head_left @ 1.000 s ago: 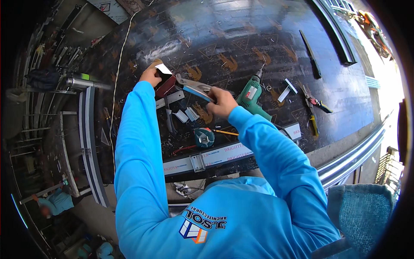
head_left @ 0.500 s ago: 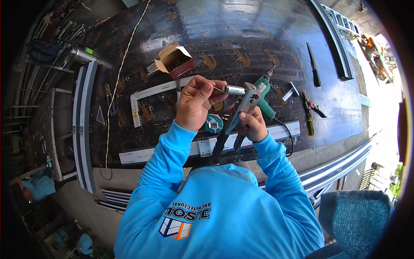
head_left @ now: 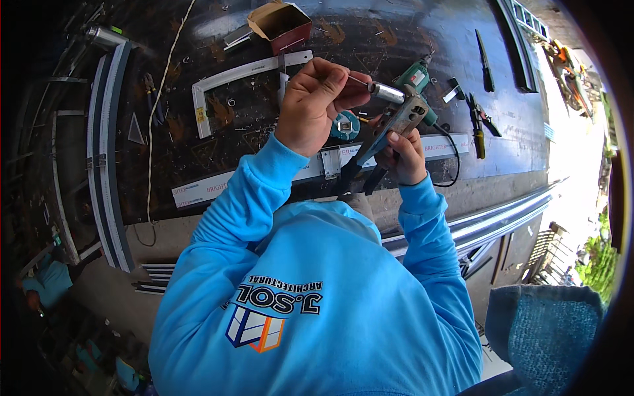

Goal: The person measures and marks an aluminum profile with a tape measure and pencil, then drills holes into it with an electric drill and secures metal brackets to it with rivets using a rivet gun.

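Observation:
My right hand (head_left: 404, 157) grips the dark handles of a hand riveter (head_left: 389, 122), held up over a dark workbench (head_left: 396, 33). The tool's silver nose (head_left: 387, 93) points left. My left hand (head_left: 316, 102) is closed at that nose, its thumb and forefinger pinching a thin metal pin (head_left: 360, 82) against the tip. Both blue sleeves rise from the lower edge. Just below the hands a round blue tape measure (head_left: 346, 125) lies on the bench, and a green power drill (head_left: 417, 71) lies right behind the riveter.
An open cardboard box (head_left: 281, 23) stands at the back. A white L-shaped frame piece (head_left: 221, 80) and a long white profile (head_left: 198, 190) lie on the bench. Pliers (head_left: 478, 125) and a dark flat tool (head_left: 485, 61) lie at the right. Metal rails (head_left: 105, 152) run along the left.
Both hands left the bench near the box and lifted the riveter toward me. My left hand has closed in on its nose with the pin.

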### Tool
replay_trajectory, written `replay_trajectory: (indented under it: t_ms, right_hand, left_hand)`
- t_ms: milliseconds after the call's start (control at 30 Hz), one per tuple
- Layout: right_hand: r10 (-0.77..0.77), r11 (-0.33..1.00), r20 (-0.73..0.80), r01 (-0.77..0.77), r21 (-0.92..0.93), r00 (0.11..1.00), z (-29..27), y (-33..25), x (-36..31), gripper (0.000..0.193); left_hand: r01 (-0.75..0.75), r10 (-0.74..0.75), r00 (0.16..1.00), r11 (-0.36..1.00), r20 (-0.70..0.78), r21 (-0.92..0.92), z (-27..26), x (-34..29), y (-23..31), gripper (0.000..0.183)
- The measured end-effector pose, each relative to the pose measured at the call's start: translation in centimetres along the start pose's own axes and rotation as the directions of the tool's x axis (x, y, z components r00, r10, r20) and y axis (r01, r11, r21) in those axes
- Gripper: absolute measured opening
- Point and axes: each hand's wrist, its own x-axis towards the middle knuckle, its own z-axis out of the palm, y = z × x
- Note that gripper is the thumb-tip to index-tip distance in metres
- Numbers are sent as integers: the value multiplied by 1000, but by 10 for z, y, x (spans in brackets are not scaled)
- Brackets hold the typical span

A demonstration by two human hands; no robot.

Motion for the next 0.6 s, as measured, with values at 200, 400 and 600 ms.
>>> replay_trajectory:
  t_ms: [200, 400, 600]
  right_hand:
    - [13, 976, -128, -41, -214, 992, 8, 4, -29, 32]
    - [59, 159, -12, -22, -987, 998, 49, -56, -64, 35]
    - [259, 162, 78, 36, -986, 963, 11, -3, -50, 40]
  left_hand:
    - [-45, 42, 999, 987, 22, 156, 1, -23, -10, 8]
    - [548, -607, 795, 719, -3, -428, -44, -84, -49, 13]
    - [425, -445, 886, 892, -130, -157, -80, -109, -79, 17]
